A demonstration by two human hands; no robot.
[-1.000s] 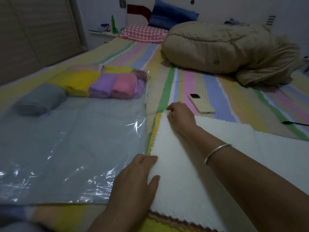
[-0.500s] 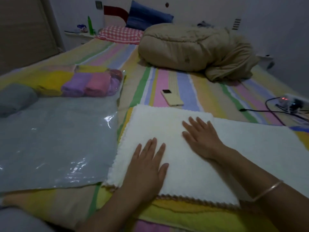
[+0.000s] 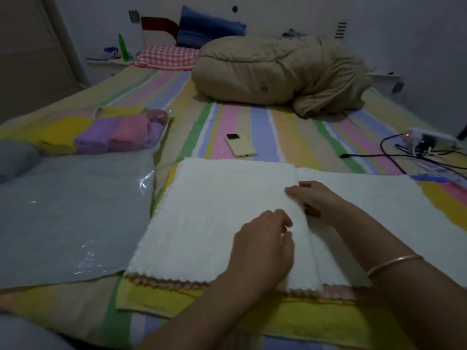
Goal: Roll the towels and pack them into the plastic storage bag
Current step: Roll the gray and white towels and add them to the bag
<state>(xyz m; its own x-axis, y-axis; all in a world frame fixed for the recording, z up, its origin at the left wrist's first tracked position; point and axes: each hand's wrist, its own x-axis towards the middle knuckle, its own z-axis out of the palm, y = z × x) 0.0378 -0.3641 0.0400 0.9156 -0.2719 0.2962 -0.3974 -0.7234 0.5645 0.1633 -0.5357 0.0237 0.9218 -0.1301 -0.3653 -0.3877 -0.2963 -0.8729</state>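
Observation:
A white towel [image 3: 209,218] lies flat on the striped bed, folded over on its left half, on top of a pink and a yellow towel [image 3: 192,301]. My left hand [image 3: 265,246] and my right hand [image 3: 318,200] pinch the folded edge of the white towel near its middle. At the left lies the clear plastic storage bag [image 3: 70,213]. Its far end holds rolled towels: yellow, purple [image 3: 92,137] and pink. A grey rolled towel [image 3: 15,157] sits at the bag's left edge.
A cream phone [image 3: 240,145] lies beyond the white towel. A power strip with black cables [image 3: 424,142] is at the right. A bundled tan quilt [image 3: 273,74] and pillows fill the head of the bed.
Both hands left their flat pressing position on the white towel and moved right to its folded edge, where the fingers now pinch it. The camera view shifted left.

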